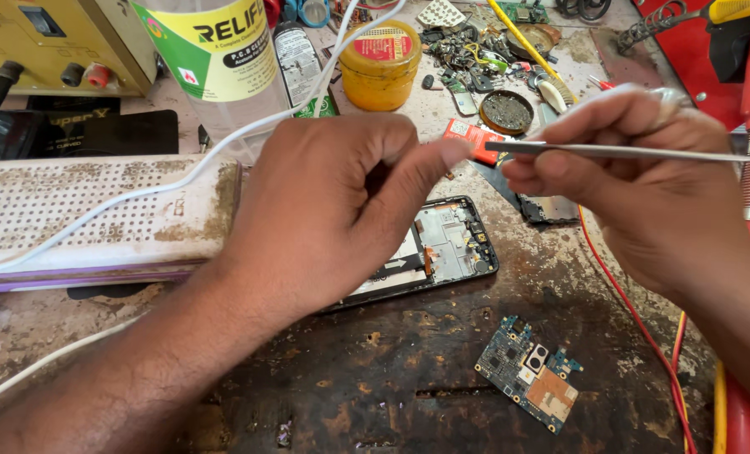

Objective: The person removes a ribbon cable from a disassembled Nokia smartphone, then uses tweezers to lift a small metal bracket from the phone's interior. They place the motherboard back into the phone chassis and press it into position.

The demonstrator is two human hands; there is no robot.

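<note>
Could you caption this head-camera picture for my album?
Right hand holds tweezers to left hand's fingertip above an opened phone; circuit board lies nearby.

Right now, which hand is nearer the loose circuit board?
Right. The right hand, holding tweezers, is above the circuit board; the left hand is farther, up-left over the phone.

A worn, stained table [375,370] carries everything, and at its middle lies an opened phone frame [446,248], flat, innards up. Just in front of the phone frame and to its right sits a small blue circuit board [530,382], a little apart from it; to the left of the phone frame rests a long white perforated block [89,210] with a white cable [139,189] running across it. Behind the phone frame stand a clear plastic bottle [223,67] and a yellow tub [381,65], with a round dark tin [506,112] and a heap of small scrap parts [467,50] further right, while red wires [635,319] trail along the phone frame's right side.
</note>
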